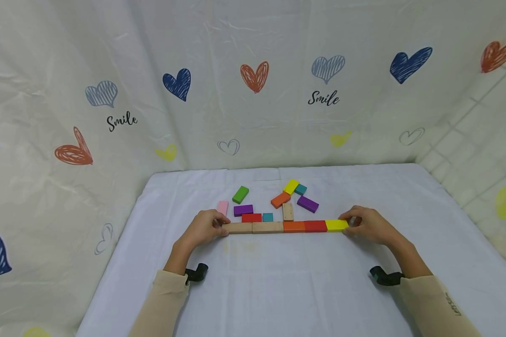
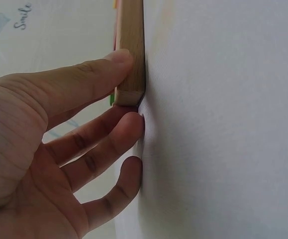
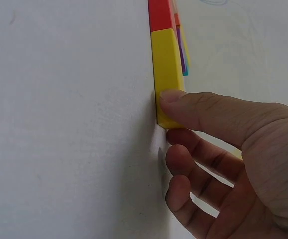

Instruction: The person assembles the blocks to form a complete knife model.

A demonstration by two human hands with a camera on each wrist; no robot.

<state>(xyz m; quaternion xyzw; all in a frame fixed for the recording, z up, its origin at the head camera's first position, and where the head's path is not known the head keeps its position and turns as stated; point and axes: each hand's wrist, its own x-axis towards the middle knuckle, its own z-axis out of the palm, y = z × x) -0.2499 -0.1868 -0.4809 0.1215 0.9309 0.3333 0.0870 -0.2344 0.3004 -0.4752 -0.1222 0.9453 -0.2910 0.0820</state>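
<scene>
Lightly, by the look of it, pinched the outer end of the leftmost wooden block (image 1: 241, 228) between thumb and forefinger of the left hand (image 1: 204, 228), with the other fingers loosely bent and apart, just past the end. Likewise pinched the outer end of the yellow end block (image 1: 336, 226) in the right hand (image 1: 368, 225), with the thumb on the near face and the forefinger partly hidden. Could not tell the force of either squeeze.

Saw between these ends a second wooden block (image 1: 267, 227), an orange block (image 1: 293, 227) and a red block (image 1: 316, 226), set end to end in one straight row, apparently resting on the cloth. Judged light, stiff and hard to break singly, perhaps slightly slippery on the smooth coloured faces. Showed no fastening at the joints, so seemed liable to buckle or part there; best taken by both outer ends, with even inward pressure.

Noted loose blocks behind the row, among them a green block (image 1: 241, 194) and a pink block (image 1: 222, 207), the latter near the left fingers. Beyond, took in a white tablecloth (image 1: 278, 281), faintly creased, and a pale backdrop (image 1: 219, 28) printed with hearts and "Smile".
</scene>
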